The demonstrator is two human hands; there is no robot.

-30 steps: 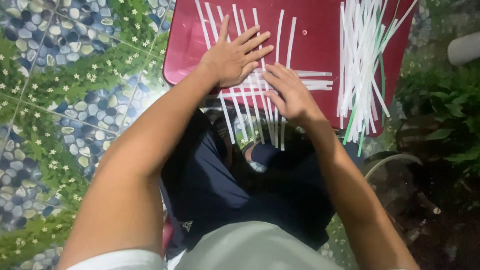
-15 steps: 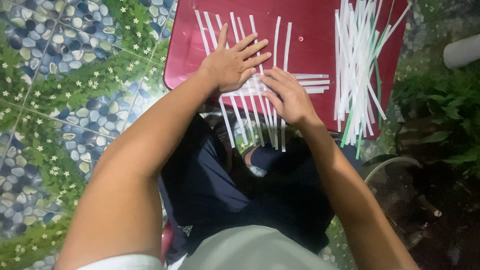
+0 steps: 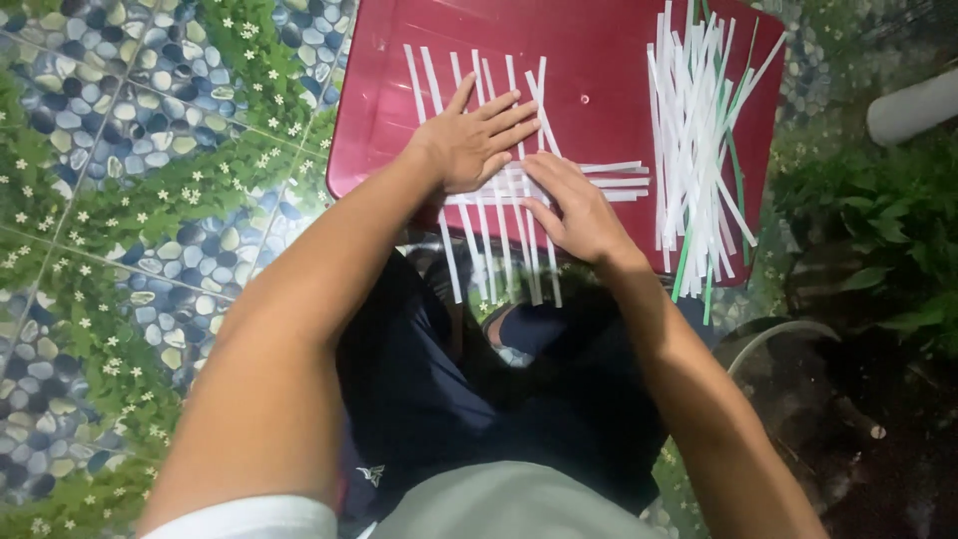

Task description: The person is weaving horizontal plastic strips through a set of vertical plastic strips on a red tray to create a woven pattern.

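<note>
fingers (image 3: 504, 115) of left hand (image 3: 477, 145) spread flat, apart, pressing down on white strips (image 3: 499, 215) laid side by side on red worktop (image 3: 599, 70); clamped on nothing, only holding flat. fingers (image 3: 544, 180) of right hand (image 3: 579, 215) curled together, tips on crosswise strips (image 3: 609, 180) where these pass over the upright ones; cannot tell whether pinching one or just pushing.

strip lattice directly under both hands, lower ends hanging off near edge of worktop, just beyond the wrists. loose pile of white and green strips (image 3: 699, 150) to the right of right-hand fingers, apart from them, untouched. patterned tiled floor (image 3: 120, 200) with pebble and leaf print well to the left of left-hand fingers; dark shorts (image 3: 449, 399) below the wrists; green plants (image 3: 878, 230) further right beyond the pile.

compared with half a second ago: little moved. left hand kept spread on the same spot, palm anchoring uprights. right hand shifted slightly, fingertips now closer against the horizontal strips, seemingly snugging them toward the left palm. same count of horizontal strips as far as visible, none taken from pile. judged meaning: weave being tightened and squared, not extended; row appears seated, lattice early, most strips unused in the pile.
</note>
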